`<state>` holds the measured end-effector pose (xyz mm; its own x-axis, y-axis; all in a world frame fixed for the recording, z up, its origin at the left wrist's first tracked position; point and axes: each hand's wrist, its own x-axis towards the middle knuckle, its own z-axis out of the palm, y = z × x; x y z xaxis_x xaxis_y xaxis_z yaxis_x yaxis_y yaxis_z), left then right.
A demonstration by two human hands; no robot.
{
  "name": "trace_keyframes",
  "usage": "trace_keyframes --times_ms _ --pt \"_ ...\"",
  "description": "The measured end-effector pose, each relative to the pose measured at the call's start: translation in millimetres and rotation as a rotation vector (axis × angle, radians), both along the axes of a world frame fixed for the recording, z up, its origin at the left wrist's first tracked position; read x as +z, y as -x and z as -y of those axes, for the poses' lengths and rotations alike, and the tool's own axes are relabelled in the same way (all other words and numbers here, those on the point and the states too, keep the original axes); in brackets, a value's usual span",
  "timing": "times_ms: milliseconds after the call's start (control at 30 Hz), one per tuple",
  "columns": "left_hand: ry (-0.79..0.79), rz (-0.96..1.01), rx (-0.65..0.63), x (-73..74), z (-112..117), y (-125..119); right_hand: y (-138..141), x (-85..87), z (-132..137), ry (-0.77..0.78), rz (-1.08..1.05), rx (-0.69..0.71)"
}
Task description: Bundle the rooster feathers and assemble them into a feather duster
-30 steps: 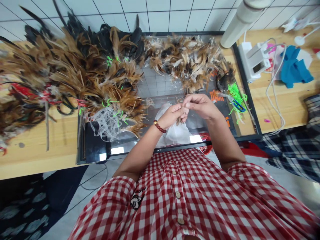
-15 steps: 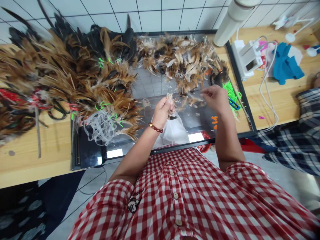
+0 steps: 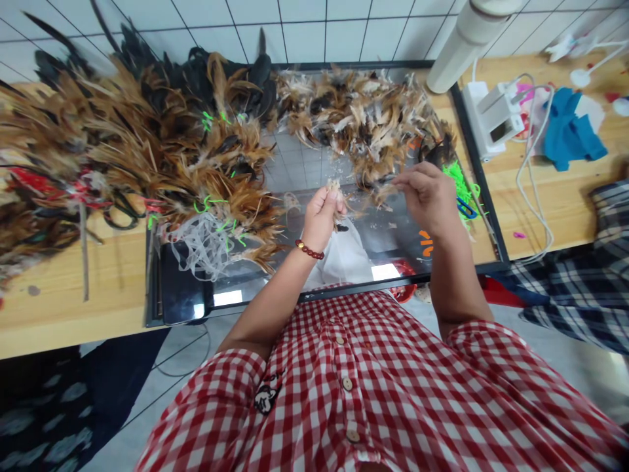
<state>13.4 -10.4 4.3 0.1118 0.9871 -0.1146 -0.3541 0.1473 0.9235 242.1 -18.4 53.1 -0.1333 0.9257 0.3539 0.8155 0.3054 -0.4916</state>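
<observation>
Both curled, left hand [image 3: 324, 213] gripping feather tuft [image 3: 337, 189], right hand [image 3: 428, 195] pinching loose feather [image 3: 382, 190]

The left hand [image 3: 322, 213] is closed round a tuft of feathers [image 3: 335, 189] and hides all but its tip. Whether the right hand [image 3: 428, 195] pinches anything from the loose feathers [image 3: 363, 131] is too small to tell. It covers part of the orange print [image 3: 426, 244] and the blue scissors [image 3: 466, 208]. The white cylinder [image 3: 466, 39] runs off the top edge, and the feather bundles [image 3: 98, 144] run off the left.
</observation>
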Motion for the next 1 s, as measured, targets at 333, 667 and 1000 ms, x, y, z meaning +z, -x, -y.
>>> trace_keyframes --times_ms 333,667,1000 --pt "-0.020 -0.185 -0.100 -2.5 6 -1 64 -1.5 5 0.113 -0.181 0.210" --pt "0.114 0.026 -0.134 2.4 5 -6 42 -28.3 -6 0.227 -0.675 -0.064" --pt "0.062 -0.028 -0.131 -4.6 5 -6 76 -32.2 -4 0.320 -1.066 -0.061"
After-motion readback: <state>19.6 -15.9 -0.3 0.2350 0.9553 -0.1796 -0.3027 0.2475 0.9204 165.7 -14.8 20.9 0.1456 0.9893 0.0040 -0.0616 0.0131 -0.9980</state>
